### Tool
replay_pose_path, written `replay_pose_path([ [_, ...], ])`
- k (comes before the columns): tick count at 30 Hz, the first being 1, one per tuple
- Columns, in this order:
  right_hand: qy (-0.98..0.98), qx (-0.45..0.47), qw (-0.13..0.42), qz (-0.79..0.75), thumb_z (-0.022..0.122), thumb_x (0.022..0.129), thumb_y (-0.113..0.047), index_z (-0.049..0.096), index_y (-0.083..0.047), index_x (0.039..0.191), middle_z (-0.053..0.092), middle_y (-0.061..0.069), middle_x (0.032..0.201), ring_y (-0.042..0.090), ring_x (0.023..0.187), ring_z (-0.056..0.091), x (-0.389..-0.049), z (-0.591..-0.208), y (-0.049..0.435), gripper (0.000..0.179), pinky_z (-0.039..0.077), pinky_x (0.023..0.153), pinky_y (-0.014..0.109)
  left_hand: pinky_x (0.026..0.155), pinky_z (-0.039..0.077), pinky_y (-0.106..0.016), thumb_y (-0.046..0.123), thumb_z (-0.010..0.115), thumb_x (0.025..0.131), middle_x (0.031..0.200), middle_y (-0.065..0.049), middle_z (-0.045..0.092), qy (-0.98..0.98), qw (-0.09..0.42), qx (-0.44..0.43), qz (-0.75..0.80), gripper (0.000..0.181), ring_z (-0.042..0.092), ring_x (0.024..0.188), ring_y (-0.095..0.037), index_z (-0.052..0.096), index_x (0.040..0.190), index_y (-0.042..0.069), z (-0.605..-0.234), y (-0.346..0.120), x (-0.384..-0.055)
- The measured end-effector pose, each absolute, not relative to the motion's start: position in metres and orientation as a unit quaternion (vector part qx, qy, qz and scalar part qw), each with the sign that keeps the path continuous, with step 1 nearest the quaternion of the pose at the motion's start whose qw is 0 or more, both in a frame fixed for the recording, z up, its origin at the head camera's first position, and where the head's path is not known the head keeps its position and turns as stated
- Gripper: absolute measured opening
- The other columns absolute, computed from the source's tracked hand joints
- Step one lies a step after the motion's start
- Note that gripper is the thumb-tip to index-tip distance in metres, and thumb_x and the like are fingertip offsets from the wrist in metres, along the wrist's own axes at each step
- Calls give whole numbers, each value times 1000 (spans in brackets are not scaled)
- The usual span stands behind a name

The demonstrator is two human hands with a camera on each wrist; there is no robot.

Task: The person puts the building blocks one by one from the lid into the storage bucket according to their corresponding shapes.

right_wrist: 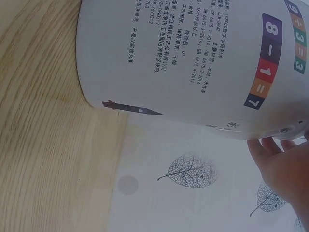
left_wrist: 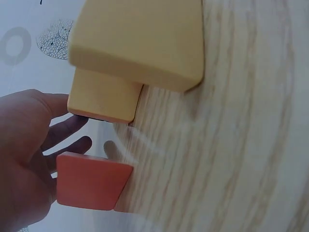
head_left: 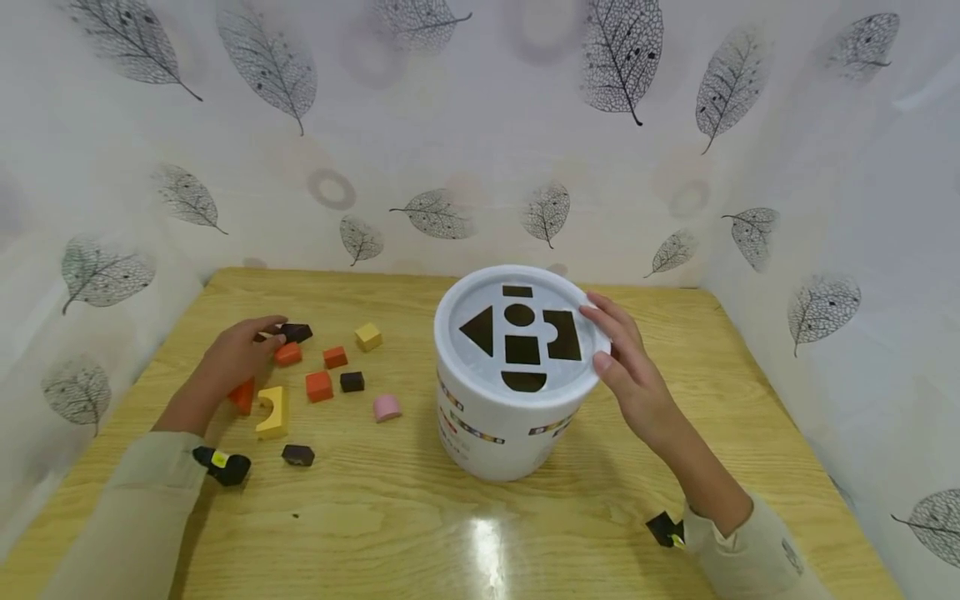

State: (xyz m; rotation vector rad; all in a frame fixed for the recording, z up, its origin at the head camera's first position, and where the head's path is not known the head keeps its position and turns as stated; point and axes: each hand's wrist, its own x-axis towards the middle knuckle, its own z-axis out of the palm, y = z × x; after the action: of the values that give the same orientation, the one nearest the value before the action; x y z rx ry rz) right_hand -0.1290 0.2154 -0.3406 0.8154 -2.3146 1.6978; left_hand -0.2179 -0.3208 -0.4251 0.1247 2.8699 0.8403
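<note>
My left hand [head_left: 238, 357] is at the back left of the table, its thumb and index finger at the left end of a black block [head_left: 298, 332], seemingly pinching it. In the left wrist view, that grip is partly hidden behind a yellow block [left_wrist: 104, 96]. A red triangular block [head_left: 243, 397] and a yellow arch block [head_left: 276, 414] lie below this hand, with an orange block [head_left: 288, 354] by the thumb. My right hand [head_left: 637, 379] rests extended fingers and thumb on the right rim of a white bucket [head_left: 495, 437], whose lid [head_left: 480, 367] has shaped holes.
Between hand and bucket lie red blocks [head_left: 318, 386], a small yellow block [head_left: 368, 337], a dark block [head_left: 352, 382] and a pink half-round block [head_left: 387, 407]. Nearer the front is another dark block [head_left: 297, 455]. A leaf-patterned curtain [head_left: 480, 150] surrounds the wooden table [head_left: 375, 517].
</note>
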Motion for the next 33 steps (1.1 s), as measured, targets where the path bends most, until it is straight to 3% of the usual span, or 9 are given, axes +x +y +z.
replay_pose_path([
  [17, -777, 265, 79, 566, 38, 103, -4, 43, -4, 150, 21, 0, 165, 18, 145, 32, -127, -339, 215, 48, 40, 106, 13, 99, 44, -64, 46, 51, 104, 142, -33, 48, 949, 63, 8, 308, 64, 49, 125, -50, 44, 146, -3, -428, -328, -219],
  [28, -770, 266, 75, 575, 38, 104, -5, 41, 2, 149, 20, 1, 165, 18, 147, 29, -128, -340, 215, 46, 40, 107, 13, 94, 50, -60, 44, 51, 104, 142, -31, 48, 939, 42, -18, 342, 62, 49, 128, -49, 44, 146, -1, -429, -329, -215],
  [33, -773, 264, 77, 572, 38, 104, -5, 44, -2, 148, 21, 0, 165, 18, 147, 29, -128, -340, 216, 45, 39, 108, 13, 92, 53, -58, 46, 51, 103, 144, -29, 47, 929, 20, -33, 369, 63, 48, 129, -49, 44, 146, 0, -427, -328, -213],
])
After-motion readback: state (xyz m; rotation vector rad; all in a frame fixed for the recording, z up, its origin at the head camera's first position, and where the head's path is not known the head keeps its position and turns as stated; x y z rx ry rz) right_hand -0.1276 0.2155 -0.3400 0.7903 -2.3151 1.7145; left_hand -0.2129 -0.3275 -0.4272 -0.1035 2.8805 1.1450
